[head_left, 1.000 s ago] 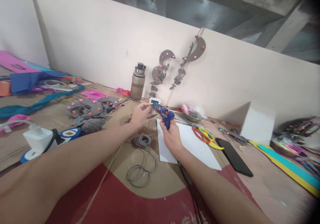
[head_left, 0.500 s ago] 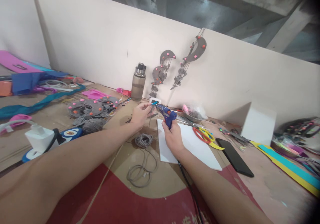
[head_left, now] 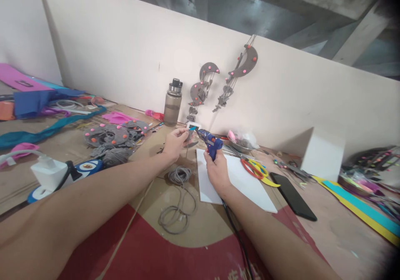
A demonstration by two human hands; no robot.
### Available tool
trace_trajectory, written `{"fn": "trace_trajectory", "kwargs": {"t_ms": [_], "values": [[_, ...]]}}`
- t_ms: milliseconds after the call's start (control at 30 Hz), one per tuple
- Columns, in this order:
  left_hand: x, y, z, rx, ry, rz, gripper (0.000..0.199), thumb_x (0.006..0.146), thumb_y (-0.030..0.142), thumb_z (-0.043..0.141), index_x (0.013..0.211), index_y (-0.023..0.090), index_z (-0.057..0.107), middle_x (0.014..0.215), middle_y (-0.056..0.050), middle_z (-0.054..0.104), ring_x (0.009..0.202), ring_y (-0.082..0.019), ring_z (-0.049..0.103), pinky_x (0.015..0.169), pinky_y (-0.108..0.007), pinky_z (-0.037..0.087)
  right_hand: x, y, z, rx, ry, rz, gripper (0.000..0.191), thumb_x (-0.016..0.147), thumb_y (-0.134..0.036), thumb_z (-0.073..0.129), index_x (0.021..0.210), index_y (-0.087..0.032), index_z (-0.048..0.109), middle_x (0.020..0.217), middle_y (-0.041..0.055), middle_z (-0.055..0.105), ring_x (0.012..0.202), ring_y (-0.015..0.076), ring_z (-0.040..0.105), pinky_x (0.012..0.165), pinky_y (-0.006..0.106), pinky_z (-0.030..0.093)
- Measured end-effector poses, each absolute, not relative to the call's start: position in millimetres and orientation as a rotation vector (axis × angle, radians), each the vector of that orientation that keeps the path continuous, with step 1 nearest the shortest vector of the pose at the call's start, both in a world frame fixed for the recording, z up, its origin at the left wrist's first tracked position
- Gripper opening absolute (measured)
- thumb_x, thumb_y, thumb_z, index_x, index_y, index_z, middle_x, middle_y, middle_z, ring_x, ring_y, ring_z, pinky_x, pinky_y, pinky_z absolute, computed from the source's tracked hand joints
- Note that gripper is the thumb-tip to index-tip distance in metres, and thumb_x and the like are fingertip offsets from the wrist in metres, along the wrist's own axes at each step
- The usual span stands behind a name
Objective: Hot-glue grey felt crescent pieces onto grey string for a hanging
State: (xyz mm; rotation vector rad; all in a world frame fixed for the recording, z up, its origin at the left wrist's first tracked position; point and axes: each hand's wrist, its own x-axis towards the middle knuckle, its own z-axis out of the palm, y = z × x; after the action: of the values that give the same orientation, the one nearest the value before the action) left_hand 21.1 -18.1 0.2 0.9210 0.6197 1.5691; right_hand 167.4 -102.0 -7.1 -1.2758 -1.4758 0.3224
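Note:
My right hand (head_left: 219, 173) is wrapped round the handle of a blue glue gun (head_left: 213, 144), whose nozzle points left. My left hand (head_left: 174, 143) pinches a small grey felt piece (head_left: 189, 136) close to the nozzle, and grey cord hangs below the fingers. A small gap separates the nozzle from the fingertips. Something small and bright blue (head_left: 192, 128) shows just above those fingers; I cannot tell whether it is held. Below the hands, a coil of grey cord (head_left: 179, 176) lies on the cardboard (head_left: 175, 238). Under my right hand is a white board (head_left: 240, 184).
Scissors with yellow and red handles (head_left: 254, 169) and a black phone (head_left: 293, 196) lie to the right. A bottle (head_left: 173, 105) stands at the back. Grey felt crescents (head_left: 245, 63) hang on the wall. At left are felt pieces (head_left: 108, 136) and a power strip (head_left: 89, 168).
My right hand has drawn the glue gun slightly to the right and down, so its nozzle sits a little farther from the felt piece. My left hand stays nearly still.

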Motion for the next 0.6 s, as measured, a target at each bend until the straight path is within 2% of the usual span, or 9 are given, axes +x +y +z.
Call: {"fn": "trace_trajectory", "kwargs": {"t_ms": [133, 267, 433, 600], "values": [[19, -16, -1, 0.896, 0.593, 1.579, 0.013, 0.075, 0.02, 0.073, 0.083, 0.013, 0.066, 0.079, -0.004, 0.07, 0.074, -0.012, 0.068, 0.073, -0.028, 0.058, 168, -98, -11, -1.25, -1.362, 0.484, 0.026, 0.084, -0.039, 0.058, 0.103, -0.022, 0.054, 0.086, 0.0035, 0.066, 0.068, 0.0181, 0.058, 0.06, 0.031, 0.049], [17, -16, 0, 0.888, 0.607, 1.575, 0.017, 0.075, 0.022, 0.076, 0.085, 0.013, 0.065, 0.083, -0.004, 0.07, 0.076, -0.012, 0.068, 0.078, -0.03, 0.059, 168, -95, -6, -1.158, -1.149, 0.739, 0.031, 0.076, -0.036, 0.064, 0.1, -0.025, 0.047, 0.085, -0.001, 0.066, 0.053, 0.0104, 0.047, 0.041, 0.022, 0.039], [16, -14, -1, 0.86, 0.622, 1.587, 0.018, 0.075, 0.023, 0.078, 0.084, 0.013, 0.066, 0.084, -0.004, 0.07, 0.077, -0.013, 0.068, 0.079, -0.033, 0.061, 176, -97, 13, -1.093, -0.963, 0.972, 0.037, 0.066, -0.031, 0.068, 0.095, -0.023, 0.045, 0.088, -0.0014, 0.067, 0.052, 0.007, 0.045, 0.037, 0.017, 0.035], [17, -14, -3, 0.901, 0.596, 1.568, 0.018, 0.074, 0.026, 0.076, 0.082, 0.013, 0.067, 0.08, -0.004, 0.069, 0.074, -0.012, 0.066, 0.079, -0.033, 0.06, 170, -102, 17, -1.048, -1.084, 0.85, 0.035, 0.07, -0.033, 0.066, 0.097, -0.023, 0.047, 0.088, -0.0021, 0.065, 0.054, 0.0077, 0.045, 0.036, 0.017, 0.037]]}}
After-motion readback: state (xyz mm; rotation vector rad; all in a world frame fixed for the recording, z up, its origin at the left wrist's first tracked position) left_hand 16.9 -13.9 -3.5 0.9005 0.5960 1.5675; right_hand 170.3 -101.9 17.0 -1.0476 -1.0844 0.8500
